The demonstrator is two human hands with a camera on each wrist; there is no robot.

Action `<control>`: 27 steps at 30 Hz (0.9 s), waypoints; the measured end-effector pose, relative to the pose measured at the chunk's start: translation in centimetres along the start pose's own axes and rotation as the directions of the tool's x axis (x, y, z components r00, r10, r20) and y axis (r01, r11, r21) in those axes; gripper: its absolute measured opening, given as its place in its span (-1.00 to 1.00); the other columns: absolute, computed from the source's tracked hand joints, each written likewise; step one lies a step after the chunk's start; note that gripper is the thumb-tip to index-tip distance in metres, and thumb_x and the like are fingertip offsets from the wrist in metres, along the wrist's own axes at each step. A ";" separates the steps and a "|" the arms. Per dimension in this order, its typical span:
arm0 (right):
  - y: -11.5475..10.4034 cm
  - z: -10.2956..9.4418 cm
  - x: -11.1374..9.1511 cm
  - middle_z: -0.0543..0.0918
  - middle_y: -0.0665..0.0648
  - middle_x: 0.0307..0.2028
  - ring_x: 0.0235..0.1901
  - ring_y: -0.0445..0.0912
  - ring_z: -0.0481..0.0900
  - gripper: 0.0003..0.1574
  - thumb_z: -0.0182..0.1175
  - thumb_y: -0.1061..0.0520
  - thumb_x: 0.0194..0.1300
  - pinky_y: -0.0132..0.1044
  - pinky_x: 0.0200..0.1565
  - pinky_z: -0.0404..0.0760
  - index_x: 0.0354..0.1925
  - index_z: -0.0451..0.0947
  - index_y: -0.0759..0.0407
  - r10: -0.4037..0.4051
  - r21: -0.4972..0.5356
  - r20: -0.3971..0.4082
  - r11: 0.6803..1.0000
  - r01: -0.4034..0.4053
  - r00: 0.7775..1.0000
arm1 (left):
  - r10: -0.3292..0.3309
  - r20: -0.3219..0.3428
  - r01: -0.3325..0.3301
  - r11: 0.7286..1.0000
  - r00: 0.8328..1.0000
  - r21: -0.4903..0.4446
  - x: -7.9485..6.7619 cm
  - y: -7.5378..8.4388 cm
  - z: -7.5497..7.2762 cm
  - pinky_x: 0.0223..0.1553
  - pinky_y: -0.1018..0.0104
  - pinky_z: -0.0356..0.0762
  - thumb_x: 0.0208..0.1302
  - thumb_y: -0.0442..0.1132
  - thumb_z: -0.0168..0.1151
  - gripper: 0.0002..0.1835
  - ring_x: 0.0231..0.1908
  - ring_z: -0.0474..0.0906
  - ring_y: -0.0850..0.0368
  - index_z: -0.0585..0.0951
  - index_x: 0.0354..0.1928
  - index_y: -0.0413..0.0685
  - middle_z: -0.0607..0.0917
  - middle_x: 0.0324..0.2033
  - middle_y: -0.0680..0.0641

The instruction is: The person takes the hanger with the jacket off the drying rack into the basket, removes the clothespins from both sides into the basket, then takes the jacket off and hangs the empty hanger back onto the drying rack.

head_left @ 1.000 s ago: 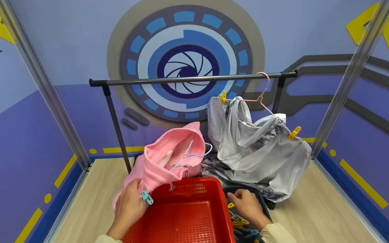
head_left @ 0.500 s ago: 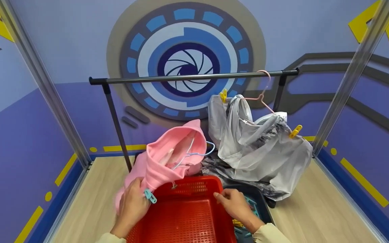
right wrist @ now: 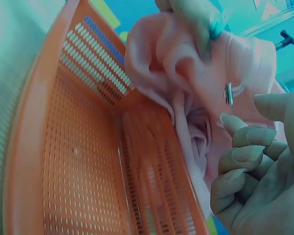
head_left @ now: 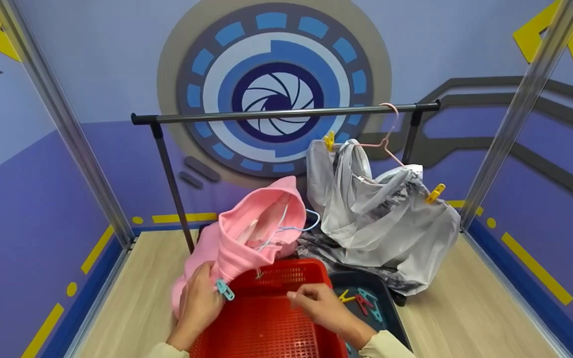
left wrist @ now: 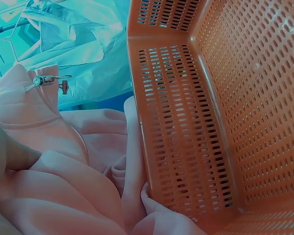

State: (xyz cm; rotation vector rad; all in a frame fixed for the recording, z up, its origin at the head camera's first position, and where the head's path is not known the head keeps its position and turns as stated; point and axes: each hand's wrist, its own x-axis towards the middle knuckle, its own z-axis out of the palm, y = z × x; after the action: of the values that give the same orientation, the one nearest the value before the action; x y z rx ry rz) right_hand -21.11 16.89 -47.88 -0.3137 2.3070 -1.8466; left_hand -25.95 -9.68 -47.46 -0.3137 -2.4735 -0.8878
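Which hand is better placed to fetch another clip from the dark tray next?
Probably the right hand: it looks empty and is nearer the tray, while the left hand holds the hoodie.

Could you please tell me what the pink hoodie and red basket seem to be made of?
The pink hoodie looks like matte fabric, perhaps fleece, given its thick, soft folds. The red basket is probably glossy plastic, judging by moulded perforations and highlights.

Wood-grain surface (head_left: 475, 308) beneath basket (head_left: 261, 323), tray (head_left: 353, 281)
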 end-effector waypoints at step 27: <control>-3.1 5.7 1.1 0.28 -0.08 -0.78 -0.76 -0.26 0.17 -0.48 0.15 -0.07 0.31 -0.42 -0.65 0.19 -0.46 0.57 0.41 -0.041 0.113 0.073 0.993 0.033 0.997 | -0.011 0.010 0.011 1.000 1.000 0.020 -0.1 0.3 0.6 -0.21 -0.05 0.52 -0.08 -0.50 0.17 -0.58 -0.20 0.58 -0.15 0.53 -0.06 -0.28 0.62 -0.20 -0.16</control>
State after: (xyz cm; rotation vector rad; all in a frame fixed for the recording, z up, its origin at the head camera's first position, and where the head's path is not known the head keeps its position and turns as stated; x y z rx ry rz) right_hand -20.50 10.63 -46.10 -0.4048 2.1532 -1.9377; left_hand -25.99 -9.10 -47.78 -0.2985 -2.4946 -0.8671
